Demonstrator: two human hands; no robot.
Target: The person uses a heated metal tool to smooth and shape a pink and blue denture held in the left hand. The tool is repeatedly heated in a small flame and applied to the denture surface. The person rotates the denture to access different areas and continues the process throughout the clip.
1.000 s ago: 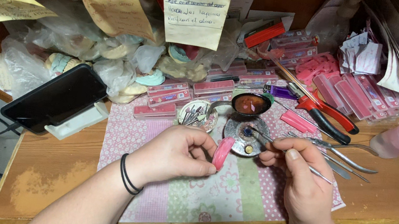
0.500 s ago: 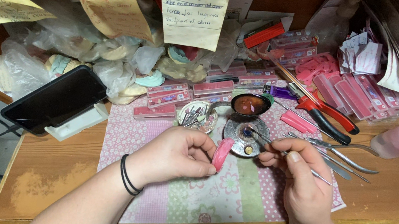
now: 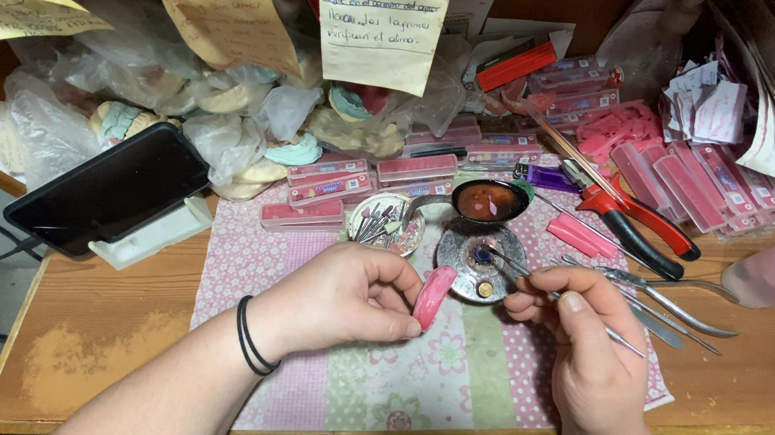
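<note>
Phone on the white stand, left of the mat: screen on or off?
Off, as far as the head view shows: the phone leans tilted on its white stand, and its screen is uniformly black, with nothing displayed.

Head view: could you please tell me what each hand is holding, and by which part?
The left hand pinches a pink curved piece by its lower end. The right hand grips a thin metal tool around mid-shaft, like a pen.

Pink wax piece; floral patchwork mat; red-handled pliers, probably.
</note>
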